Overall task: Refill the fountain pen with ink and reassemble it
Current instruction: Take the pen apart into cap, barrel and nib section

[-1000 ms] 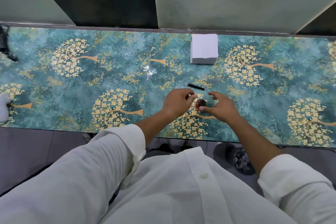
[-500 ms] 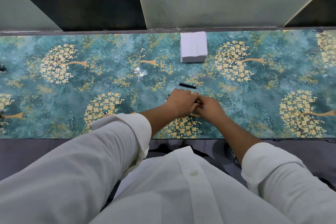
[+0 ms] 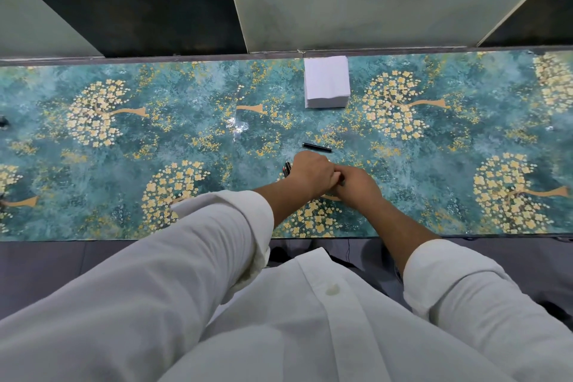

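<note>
My left hand (image 3: 311, 175) and my right hand (image 3: 356, 184) are pressed together in fists over the table's middle. Both close around a small dark ink bottle (image 3: 341, 179), of which only a sliver shows between them. A thin black pen part (image 3: 317, 147) lies flat on the table just beyond my hands. A short dark pen piece (image 3: 287, 168) sticks out at the left side of my left hand; whether the hand holds it or it lies on the table I cannot tell.
The table (image 3: 155, 149) has a teal cover with golden trees. A white stack of tissues (image 3: 326, 82) sits at the far edge, against the wall. The table's near edge runs just above my white sleeves.
My hands were apart with the dark bottle showing between the fingertips; they have come together and closed over it. The view has shifted slightly to the right.
</note>
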